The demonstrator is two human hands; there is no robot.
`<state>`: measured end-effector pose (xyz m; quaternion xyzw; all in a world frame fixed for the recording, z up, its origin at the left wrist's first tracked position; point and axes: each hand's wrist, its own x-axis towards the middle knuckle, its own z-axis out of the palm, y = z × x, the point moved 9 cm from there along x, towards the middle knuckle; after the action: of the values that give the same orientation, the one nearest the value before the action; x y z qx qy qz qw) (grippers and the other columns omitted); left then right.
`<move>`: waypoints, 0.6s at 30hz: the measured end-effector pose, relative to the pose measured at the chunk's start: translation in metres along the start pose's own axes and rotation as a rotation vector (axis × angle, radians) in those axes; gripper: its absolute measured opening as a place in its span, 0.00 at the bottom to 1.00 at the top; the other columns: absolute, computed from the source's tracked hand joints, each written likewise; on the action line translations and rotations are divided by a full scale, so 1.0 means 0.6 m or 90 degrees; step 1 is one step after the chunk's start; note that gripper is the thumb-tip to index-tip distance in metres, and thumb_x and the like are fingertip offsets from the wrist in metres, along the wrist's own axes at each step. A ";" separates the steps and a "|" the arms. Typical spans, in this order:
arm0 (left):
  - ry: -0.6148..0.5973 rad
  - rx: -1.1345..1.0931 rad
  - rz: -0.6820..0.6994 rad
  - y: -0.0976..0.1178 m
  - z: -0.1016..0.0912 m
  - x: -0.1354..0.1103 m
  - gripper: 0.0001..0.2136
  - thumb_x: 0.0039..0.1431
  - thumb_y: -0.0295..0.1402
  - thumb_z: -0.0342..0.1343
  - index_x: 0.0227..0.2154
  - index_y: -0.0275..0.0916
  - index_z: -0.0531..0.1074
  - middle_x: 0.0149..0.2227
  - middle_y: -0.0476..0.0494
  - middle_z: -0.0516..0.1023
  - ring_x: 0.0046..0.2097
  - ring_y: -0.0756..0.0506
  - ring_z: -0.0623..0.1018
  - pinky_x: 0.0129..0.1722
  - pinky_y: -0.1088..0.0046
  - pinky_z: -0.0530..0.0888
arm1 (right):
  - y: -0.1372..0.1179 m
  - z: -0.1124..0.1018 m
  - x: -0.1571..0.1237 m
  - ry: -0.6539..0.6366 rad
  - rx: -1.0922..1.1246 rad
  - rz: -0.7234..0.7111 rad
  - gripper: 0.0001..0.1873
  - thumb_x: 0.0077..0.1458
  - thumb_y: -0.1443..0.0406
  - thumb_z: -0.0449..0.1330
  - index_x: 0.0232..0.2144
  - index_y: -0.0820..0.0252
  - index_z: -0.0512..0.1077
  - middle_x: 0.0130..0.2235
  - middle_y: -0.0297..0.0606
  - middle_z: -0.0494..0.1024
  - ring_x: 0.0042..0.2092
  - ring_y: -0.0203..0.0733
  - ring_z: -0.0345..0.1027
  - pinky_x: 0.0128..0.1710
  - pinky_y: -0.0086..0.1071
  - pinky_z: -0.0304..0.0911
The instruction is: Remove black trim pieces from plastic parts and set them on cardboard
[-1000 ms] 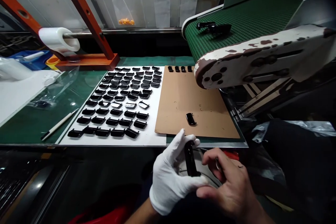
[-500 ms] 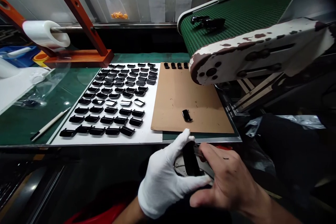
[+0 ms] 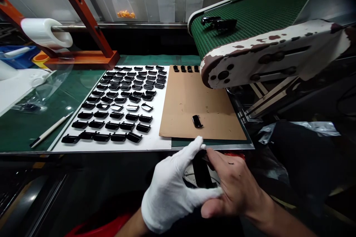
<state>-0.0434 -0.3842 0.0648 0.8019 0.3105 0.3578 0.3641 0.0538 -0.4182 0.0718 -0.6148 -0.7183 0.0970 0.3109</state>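
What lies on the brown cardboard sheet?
The cardboard bears one black part near its front, a row of black pieces at the back, and small dark scraps. The conveyor hides the cardboard's far right corner.

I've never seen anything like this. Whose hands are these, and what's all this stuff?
No robot here: these are a person's own hands, seen by a camera worn on the head. The gloved left hand holds a dark part; the bare right hand is close against it, but whether it grips anything is hidden. Beyond, many small black pieces lie in rough rows on a white sheet. Brown cardboard bears a few more, beneath a raised green belt.
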 end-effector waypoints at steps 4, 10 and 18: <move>0.007 -0.001 -0.001 -0.001 0.000 0.001 0.38 0.41 0.39 0.69 0.56 0.35 0.63 0.46 0.42 0.79 0.41 0.46 0.81 0.48 0.77 0.76 | -0.003 -0.002 -0.001 0.042 -0.025 -0.019 0.49 0.47 0.32 0.30 0.31 0.68 0.71 0.22 0.40 0.73 0.22 0.43 0.70 0.21 0.33 0.62; 0.024 -0.021 0.005 -0.004 -0.001 0.002 0.37 0.43 0.41 0.68 0.56 0.31 0.65 0.46 0.39 0.79 0.41 0.46 0.81 0.47 0.78 0.76 | -0.009 -0.002 -0.002 0.075 -0.055 -0.062 0.47 0.52 0.36 0.29 0.26 0.67 0.71 0.19 0.40 0.72 0.19 0.39 0.67 0.18 0.31 0.58; 0.023 -0.028 -0.005 -0.011 0.002 0.005 0.34 0.45 0.41 0.67 0.55 0.33 0.66 0.46 0.39 0.79 0.41 0.45 0.81 0.47 0.75 0.77 | -0.009 0.002 -0.004 0.081 -0.086 -0.091 0.45 0.55 0.38 0.29 0.24 0.67 0.71 0.18 0.39 0.71 0.19 0.40 0.67 0.17 0.33 0.54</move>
<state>-0.0423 -0.3792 0.0599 0.7858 0.3124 0.3773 0.3777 0.0488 -0.4212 0.0731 -0.5865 -0.7441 -0.0130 0.3197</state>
